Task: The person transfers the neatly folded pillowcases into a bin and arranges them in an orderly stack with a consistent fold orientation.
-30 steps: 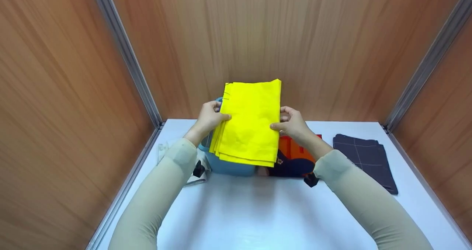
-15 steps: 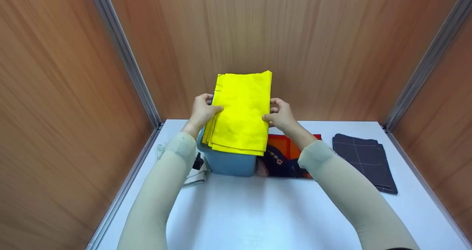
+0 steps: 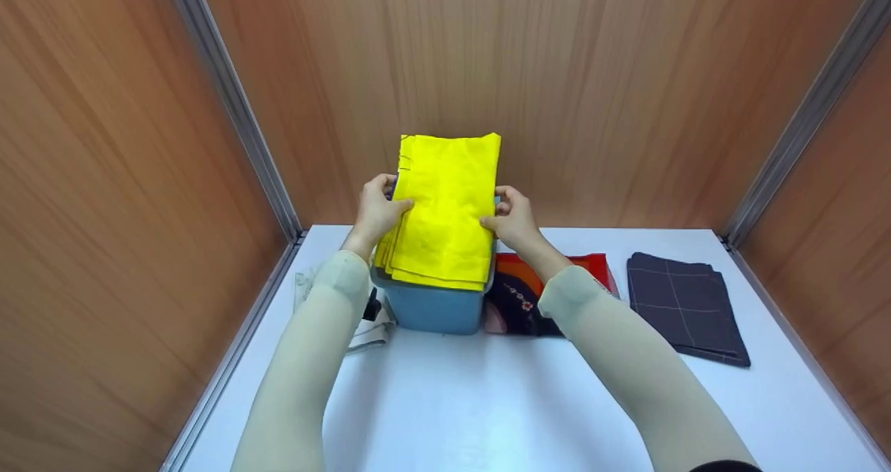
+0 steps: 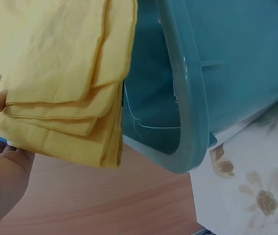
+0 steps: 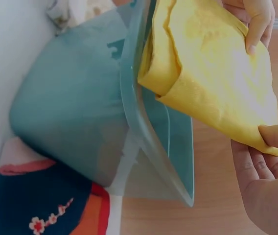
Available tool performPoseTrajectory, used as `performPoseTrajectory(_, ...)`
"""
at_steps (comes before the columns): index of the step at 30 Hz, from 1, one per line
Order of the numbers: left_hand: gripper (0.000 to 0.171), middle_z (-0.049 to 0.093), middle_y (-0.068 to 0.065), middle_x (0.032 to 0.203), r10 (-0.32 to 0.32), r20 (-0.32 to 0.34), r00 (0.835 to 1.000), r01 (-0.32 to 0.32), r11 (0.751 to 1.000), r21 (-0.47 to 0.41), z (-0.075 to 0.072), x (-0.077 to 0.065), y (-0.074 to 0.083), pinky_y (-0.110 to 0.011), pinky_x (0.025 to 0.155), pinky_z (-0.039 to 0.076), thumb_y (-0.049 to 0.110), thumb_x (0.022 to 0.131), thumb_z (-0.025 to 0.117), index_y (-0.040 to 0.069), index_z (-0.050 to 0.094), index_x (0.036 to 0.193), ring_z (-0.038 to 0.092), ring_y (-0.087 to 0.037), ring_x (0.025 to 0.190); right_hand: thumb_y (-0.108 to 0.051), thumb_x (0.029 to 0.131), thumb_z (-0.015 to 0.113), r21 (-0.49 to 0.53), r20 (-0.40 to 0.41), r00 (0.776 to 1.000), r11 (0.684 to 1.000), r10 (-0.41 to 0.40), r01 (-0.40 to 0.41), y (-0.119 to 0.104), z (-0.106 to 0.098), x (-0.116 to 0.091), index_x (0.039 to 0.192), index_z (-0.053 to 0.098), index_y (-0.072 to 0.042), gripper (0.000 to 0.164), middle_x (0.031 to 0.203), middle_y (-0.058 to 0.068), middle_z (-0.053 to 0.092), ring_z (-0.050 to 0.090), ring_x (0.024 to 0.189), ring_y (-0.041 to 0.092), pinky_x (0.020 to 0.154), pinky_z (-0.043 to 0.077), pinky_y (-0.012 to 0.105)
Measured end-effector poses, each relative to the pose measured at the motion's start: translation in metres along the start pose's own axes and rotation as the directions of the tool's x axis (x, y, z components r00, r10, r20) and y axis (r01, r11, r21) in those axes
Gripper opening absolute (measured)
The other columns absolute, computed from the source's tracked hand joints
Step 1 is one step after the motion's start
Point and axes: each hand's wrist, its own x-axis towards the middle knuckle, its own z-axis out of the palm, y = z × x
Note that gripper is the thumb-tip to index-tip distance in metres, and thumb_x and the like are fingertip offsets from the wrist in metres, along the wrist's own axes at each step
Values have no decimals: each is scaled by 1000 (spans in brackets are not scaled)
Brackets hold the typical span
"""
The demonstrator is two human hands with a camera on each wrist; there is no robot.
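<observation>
Head view: the folded yellow cloth (image 3: 445,211) is held up at the mouth of a blue-green bin (image 3: 433,310), its lower edges hiding part of the opening. The left hand (image 3: 379,207) pinches one side edge, thumb on the front and fingers behind. The right hand (image 3: 514,218) grips the opposite edge the same way. The step in hand looks like guiding the bundle to the bin, so it pays to keep both hands level and the fold pressed between thumb and fingers.

The left wrist view shows several layers stepped loosely at the lower end, close to the rim (image 4: 193,117); whether they touch it I cannot tell. Those loose ends seem the likeliest to catch, so tipping them well inside the mouth first would be wise. Holding the side edges slightly inward should help the cloth clear the bin's walls, and letting go gently would keep the fold neat.

Just right of the bin lies a navy floral cloth (image 3: 518,298), best not knocked by the forearm. A pale cloth (image 3: 371,335) lies beside the bin's left, and a dark checked cloth (image 3: 686,312) sits well apart on the white counter (image 3: 487,409).
</observation>
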Motion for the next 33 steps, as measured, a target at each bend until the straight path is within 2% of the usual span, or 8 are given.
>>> performPoseTrajectory(7,39,67,-15,138,48,-49,998,-49,999,-9,-1,5,-2,-48,112,58,12,105,72,8,58,141,68,-31,123,-1,103,71,-9,-56,996,998,-66,65,-3,6,2,148,56,-10,47,111,14,68,60,101,26,88,61,30)
performPoseTrajectory(13,38,67,-14,141,46,-51,998,-44,999,30,-1,4,-10,-47,114,56,13,106,71,8,58,141,67,-30,126,-3,104,71,-19,-30,997,998,-65,64,7,13,3,147,56,-11,46,115,14,69,62,106,30,98,61,36)
performPoseTrajectory(22,43,64,-19,139,-35,-6,999,35,998,54,4,1,-29,-49,115,56,7,107,68,2,54,147,67,-34,129,1,105,67,-49,12,1000,999,9,-8,23,17,1,152,54,-6,49,123,21,71,68,110,30,104,61,42)
performPoseTrajectory(26,43,65,-19,139,-102,18,995,100,990,101,4,4,-36,-49,114,56,6,107,67,0,56,147,68,-34,128,1,104,69,-90,41,998,995,43,-39,28,17,-1,158,50,-5,58,129,21,69,67,115,31,109,60,44)
performPoseTrajectory(33,52,65,-19,146,-178,30,984,173,976,129,5,7,-42,-47,115,56,6,106,69,-2,52,155,68,-33,131,2,103,69,-120,49,996,991,72,-66,36,17,-1,160,48,-2,61,120,16,66,65,106,27,105,62,39)
